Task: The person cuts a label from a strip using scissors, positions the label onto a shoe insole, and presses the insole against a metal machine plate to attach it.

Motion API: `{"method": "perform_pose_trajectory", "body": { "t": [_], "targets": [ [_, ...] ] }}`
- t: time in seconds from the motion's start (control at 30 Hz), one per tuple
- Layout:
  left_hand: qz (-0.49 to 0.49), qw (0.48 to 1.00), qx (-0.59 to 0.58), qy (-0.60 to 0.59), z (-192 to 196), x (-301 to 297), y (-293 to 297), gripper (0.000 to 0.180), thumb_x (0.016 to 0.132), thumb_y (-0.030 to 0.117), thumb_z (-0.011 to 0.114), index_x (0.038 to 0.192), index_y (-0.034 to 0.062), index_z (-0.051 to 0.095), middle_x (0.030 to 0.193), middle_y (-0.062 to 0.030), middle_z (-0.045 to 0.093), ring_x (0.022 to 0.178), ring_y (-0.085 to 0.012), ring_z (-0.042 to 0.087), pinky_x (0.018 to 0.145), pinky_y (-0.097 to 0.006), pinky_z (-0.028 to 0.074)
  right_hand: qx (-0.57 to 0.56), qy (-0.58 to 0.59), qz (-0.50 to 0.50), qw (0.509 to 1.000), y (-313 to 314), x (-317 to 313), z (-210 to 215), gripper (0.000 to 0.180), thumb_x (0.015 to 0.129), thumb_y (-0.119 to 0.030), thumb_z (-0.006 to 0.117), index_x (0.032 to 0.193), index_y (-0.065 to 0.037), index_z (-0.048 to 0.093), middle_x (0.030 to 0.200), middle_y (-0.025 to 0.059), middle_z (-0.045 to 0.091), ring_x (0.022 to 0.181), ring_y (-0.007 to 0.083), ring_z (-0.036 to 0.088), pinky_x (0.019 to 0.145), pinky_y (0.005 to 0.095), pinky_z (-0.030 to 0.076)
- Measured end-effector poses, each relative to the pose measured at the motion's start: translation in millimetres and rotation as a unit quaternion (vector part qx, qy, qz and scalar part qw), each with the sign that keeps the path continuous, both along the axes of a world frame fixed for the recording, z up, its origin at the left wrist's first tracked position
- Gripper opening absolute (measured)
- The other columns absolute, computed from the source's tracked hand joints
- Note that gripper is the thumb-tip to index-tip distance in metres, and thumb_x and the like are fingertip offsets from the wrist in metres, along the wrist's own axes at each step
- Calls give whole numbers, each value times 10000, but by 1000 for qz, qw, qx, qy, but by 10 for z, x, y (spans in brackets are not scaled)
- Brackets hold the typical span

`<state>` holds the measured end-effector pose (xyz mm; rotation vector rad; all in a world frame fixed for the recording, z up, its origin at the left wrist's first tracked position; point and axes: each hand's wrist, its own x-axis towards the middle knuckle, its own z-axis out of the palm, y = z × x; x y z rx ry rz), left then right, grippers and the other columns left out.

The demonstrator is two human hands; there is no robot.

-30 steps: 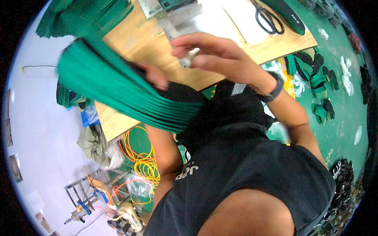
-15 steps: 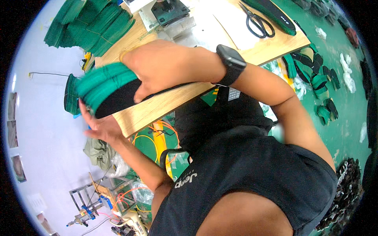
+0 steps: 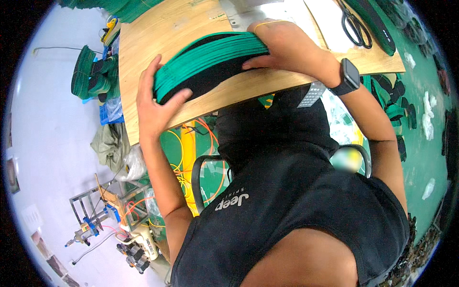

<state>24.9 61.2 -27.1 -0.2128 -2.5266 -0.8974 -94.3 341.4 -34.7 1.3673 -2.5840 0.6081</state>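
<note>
A thick stack of green-and-black insoles [image 3: 210,60] rests on its side near the front edge of the wooden table [image 3: 148,43], green edges up and a black face toward me. Around its left end curl the fingers and thumb of my left hand [image 3: 155,105]. My right hand [image 3: 291,50], with a watch on its wrist, grips the other end, thumb on the black face. A thin yellow band [image 3: 267,22] loops over the fingers of that hand.
Black scissors [image 3: 355,28] and a single insole [image 3: 377,28] lie at the table's right end. More green bundles [image 3: 122,8] are piled at the back left, others [image 3: 85,71] beyond the left edge. Insoles [image 3: 394,112] are scattered on the green floor at right.
The stack has come down and to the right, onto the table by its front edge. My left hand has risen from beneath it to clasp its left end; my right hand has shifted right.
</note>
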Motion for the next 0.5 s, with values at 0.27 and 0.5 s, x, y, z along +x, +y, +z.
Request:
{"method": "perform_pose_trajectory", "body": {
  "t": [0.27,0.5],
  "targets": [
    [8,997,-74,11,10,11,-90,679,645,123,813,1258,36,534,1161,-110,570,1081,-215,542,948,-326,420,-136,97,49,985,-7,91,-103,611,672,-378,787,1112,-26,549,958,178,609,927,361,589,782,415,479],
    [-36,990,138,-19,-205,111,-322,675,637,30,788,1254,-6,516,1241,-132,542,1147,-221,509,984,-342,399,-147,-21,40,988,68,77,-87,776,621,-252,851,1276,-60,483,1135,176,550,1039,349,551,863,384,461]
  ]
}}
